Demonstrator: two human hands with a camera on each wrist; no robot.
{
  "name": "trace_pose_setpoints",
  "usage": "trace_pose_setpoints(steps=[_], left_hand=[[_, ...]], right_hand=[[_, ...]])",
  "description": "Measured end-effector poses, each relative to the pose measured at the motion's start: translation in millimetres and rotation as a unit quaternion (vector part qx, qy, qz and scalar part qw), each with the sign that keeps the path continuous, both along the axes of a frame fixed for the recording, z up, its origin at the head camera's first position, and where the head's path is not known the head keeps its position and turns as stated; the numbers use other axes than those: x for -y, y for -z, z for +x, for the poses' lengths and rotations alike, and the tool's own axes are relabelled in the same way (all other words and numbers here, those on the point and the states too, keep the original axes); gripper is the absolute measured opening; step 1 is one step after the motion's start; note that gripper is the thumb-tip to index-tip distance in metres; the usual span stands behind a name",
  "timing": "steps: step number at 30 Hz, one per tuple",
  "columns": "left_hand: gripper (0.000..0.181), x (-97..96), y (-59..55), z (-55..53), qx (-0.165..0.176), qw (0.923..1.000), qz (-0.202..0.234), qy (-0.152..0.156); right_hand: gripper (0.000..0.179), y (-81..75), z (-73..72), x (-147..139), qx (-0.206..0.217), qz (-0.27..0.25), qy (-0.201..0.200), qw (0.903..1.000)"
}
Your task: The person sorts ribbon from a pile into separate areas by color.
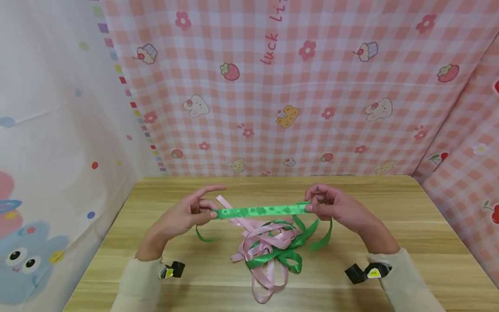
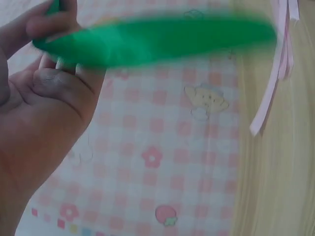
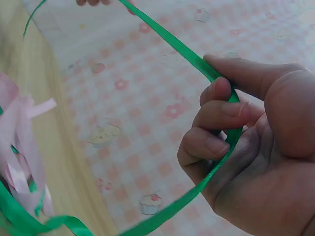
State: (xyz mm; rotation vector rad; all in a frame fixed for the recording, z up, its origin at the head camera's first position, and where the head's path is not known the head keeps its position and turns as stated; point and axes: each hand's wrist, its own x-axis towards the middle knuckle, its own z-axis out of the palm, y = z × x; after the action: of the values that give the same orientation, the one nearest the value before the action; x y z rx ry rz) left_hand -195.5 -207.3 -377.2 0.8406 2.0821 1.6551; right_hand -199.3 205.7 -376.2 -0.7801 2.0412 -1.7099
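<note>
Left hand (image 1: 182, 215) and right hand (image 1: 340, 206) pinch a green ribbon (image 1: 261, 211) stretched between them (likely light, soft, slippery), probably best gripped across its width, beneath each thumb.

We read "luck li…" in pinkish-red letters (image 1: 269, 49) on the pink-and-white checked cloth backdrop (image 1: 335, 82), but cannot make out the yellow labels (image 1: 374, 273) on black wrist devices (image 1: 355, 274).

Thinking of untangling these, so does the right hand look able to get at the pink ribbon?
Likely yes: the pink ribbon lies close by on the table, partly uncovered though tangled with green strands. The right hand pinches the stretched green ribbon, so it would probably need to let go first.
</note>
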Motion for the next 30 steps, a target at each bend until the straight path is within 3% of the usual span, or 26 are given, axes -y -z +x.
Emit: trace_pose_setpoints(steps=[2,7,12,14,21,27,30], left_hand=[[0.059,7.4,0.0,0.5,0.008,0.9999,0.011,-0.005],[0.053,23.1,0.1,3.3,0.016,0.9982,-0.006,-0.057],[0.051,44.1,4.1,8.2,0.010,0.9986,-0.011,-0.052],[0.049,50.9,5.2,10.0,0.015,0.9980,-0.017,-0.059],[0.040,64.9,11.1,8.8,0.028,0.9853,-0.086,-0.145],[0.032,80.9,22.5,2.8,0.023,0.9875,-0.051,-0.147],[0.030,86.0,26.5,-0.8,0.036,0.9830,-0.055,-0.171]], right_hand=[[0.017,-3.1,1.4,-8.1,-0.009,0.000,0.008,0.9999],[0.008,-3.9,5.1,-29.3,-0.035,0.008,0.034,0.9988],[0.009,-2.1,11.5,-48.6,-0.054,0.016,0.024,0.9981],[0.010,-0.8,13.4,-56.0,-0.053,0.026,0.023,0.9980],[0.014,5.9,13.8,-80.6,-0.035,0.057,0.004,0.9978],[0.018,13.6,6.1,-105.5,-0.013,0.045,-0.024,0.9986],[0.020,19.8,0.5,-117.9,-0.004,0.036,-0.024,0.9990]])
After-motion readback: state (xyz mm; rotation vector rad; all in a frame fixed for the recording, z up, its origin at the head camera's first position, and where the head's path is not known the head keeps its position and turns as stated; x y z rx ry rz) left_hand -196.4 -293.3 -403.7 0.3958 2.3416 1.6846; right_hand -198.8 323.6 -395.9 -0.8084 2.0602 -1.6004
